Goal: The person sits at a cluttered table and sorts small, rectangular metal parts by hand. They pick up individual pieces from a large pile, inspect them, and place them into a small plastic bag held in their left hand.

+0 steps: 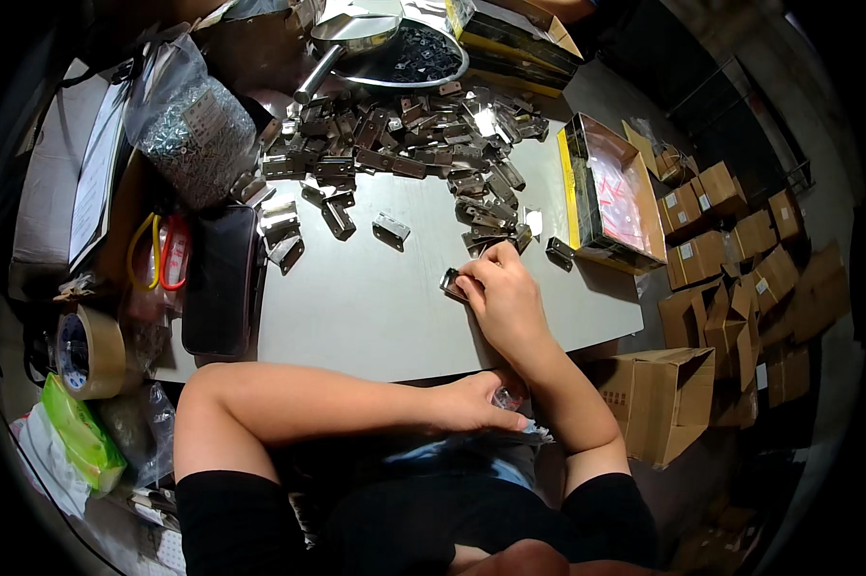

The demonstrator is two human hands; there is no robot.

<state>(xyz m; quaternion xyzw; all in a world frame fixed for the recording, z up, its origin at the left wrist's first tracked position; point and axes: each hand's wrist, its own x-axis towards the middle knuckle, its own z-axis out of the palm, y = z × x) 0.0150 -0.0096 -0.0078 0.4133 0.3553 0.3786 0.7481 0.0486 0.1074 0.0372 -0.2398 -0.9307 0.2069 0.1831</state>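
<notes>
Bare skin first: left hand [476, 403] sits nearest the body, just off the desk [375, 317] front edge at abt 6 o'clock, fingers curled over a small clear packet [510, 396]; can't tell how tightly it grips. Right hand [505, 298] is farther out on the desk, fingertips pinching a small metal bracket [452, 284] that lies flat on the white top. Bracket sits at abt 10 o'clock from the right hand, touching its fingertips, long axis running roughly 10-to-4. Right hand is clearly the nearer one; left is well apart, below. Beyond, at 12 o'clock, a loose pile of metal brackets [423, 144] spreads across the desk. Open yellow-edged box [610, 192] stands at 2 o'clock, black phone [220, 283] at 9. Farthest back, a steel bowl [404, 48].
</notes>
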